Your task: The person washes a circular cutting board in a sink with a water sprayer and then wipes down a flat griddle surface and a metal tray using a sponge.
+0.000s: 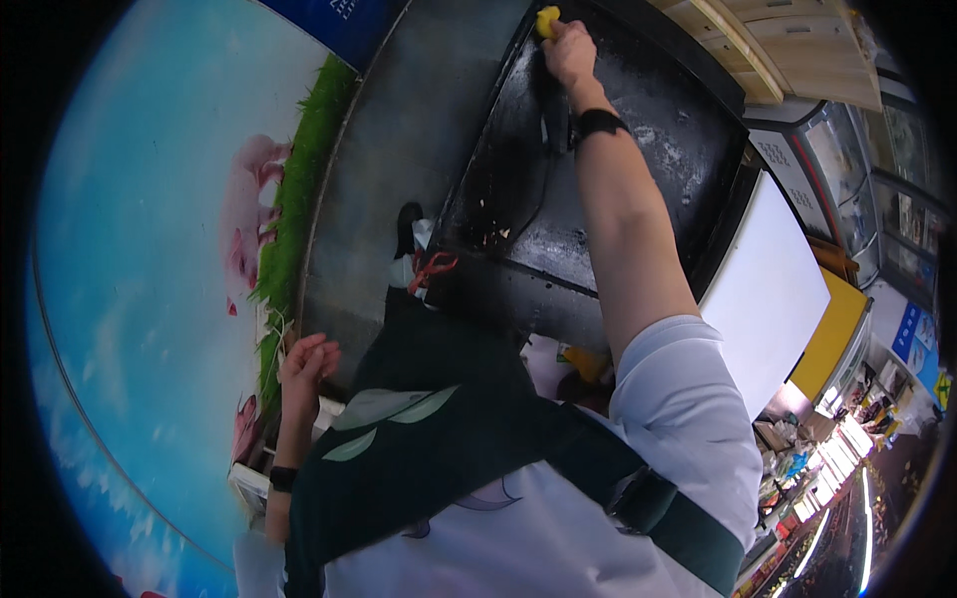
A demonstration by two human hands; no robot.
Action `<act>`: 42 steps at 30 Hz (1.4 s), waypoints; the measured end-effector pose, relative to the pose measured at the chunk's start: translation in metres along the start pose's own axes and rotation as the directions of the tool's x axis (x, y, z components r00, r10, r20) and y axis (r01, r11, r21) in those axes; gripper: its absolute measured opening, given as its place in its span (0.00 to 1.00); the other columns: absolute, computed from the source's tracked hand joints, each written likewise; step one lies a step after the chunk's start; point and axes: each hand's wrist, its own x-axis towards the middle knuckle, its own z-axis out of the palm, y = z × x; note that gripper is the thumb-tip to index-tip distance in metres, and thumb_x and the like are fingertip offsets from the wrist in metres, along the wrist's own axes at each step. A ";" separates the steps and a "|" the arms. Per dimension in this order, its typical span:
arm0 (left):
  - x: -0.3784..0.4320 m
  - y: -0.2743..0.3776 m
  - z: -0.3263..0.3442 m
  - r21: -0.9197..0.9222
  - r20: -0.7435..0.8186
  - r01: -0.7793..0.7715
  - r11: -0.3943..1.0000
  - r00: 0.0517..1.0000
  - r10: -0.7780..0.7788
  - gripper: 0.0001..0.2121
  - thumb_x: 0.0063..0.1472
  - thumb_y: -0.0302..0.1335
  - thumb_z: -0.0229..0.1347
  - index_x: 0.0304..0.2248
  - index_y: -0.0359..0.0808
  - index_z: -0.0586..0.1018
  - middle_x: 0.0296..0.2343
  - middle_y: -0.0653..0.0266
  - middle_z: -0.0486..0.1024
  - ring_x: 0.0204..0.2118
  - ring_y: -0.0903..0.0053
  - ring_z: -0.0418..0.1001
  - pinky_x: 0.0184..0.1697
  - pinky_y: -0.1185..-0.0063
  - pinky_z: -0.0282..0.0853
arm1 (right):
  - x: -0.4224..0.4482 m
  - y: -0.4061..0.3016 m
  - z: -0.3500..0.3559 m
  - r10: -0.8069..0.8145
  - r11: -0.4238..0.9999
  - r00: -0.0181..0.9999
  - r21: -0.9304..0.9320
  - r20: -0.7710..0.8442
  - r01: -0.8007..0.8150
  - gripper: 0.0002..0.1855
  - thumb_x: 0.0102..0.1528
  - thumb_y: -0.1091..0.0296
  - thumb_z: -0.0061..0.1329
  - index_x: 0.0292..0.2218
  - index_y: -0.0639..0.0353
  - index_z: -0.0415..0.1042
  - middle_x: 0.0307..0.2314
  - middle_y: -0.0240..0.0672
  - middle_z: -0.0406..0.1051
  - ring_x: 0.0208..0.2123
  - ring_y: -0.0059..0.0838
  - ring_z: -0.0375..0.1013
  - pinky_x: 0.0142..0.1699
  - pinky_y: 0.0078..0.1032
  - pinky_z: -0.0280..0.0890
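Observation:
My right arm reaches out over a black flat-topped counter or case [635, 142], whose surface has a wet shine and whitish smears. At its far left corner my right hand [572, 54] grips a yellow sponge or cloth [547, 21], mostly covered by the fingers. Beneath my wrist lies a dark elongated object [555, 123], with what looks like a thin cord trailing nearer to me. Small pale crumbs [495, 235] sit close to the near edge. My left hand [308, 360] hangs low at my side, its fingers loosely bent and nothing visible in it.
A wall panel [149, 224] printed with sky, pigs and grass runs along the left. Red plastic ties [434, 270] hang at the counter's near left corner. On the right are a white panel [777, 291], a yellow panel [830, 329] and a glass-fronted cabinet [841, 164].

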 end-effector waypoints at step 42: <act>0.031 0.023 0.037 0.044 0.241 -0.121 0.992 0.965 0.107 0.13 0.64 0.27 0.46 0.47 0.33 0.69 0.40 0.59 0.74 0.40 0.77 0.73 0.43 0.81 0.68 | -0.289 -0.055 -0.179 0.360 0.932 0.834 -0.119 0.417 -0.343 0.18 0.42 0.70 0.52 0.36 0.63 0.66 0.28 0.50 0.72 0.32 0.50 0.73 0.38 0.40 0.68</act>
